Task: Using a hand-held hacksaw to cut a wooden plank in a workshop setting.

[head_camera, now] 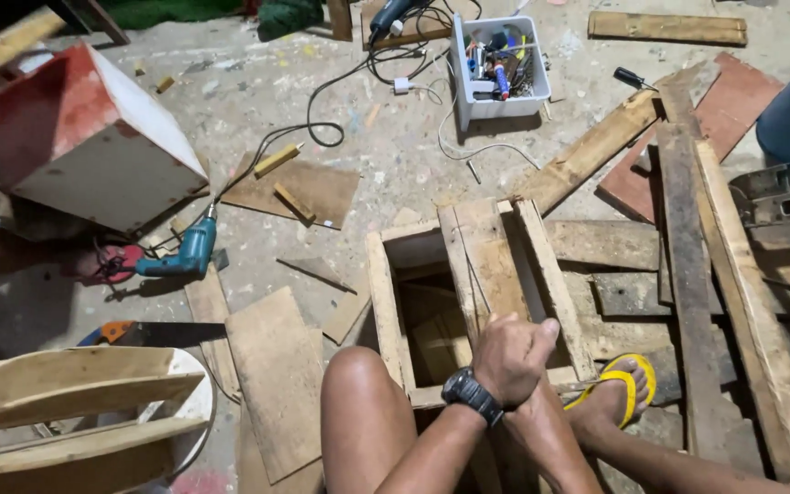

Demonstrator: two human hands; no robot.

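My left hand (509, 357), with a black watch on the wrist, is closed in a fist at the near edge of an open wooden box frame (384, 302). It rests at the near end of a plank (482, 256) that lies across the box opening. My right forearm (546, 444) runs up under the left hand, and the right hand itself is hidden beneath it. I cannot tell whether it holds anything. My bare knee (358, 393) is just left of the hands, and my foot in a yellow sandal (628, 384) is on the boards to the right.
A teal power drill (180, 256) and a handsaw (153, 332) lie on the concrete floor to the left. A red and white box (93, 137) stands at far left. A white bin of tools (496, 96) sits at the back. Long planks (724, 293) are stacked on the right.
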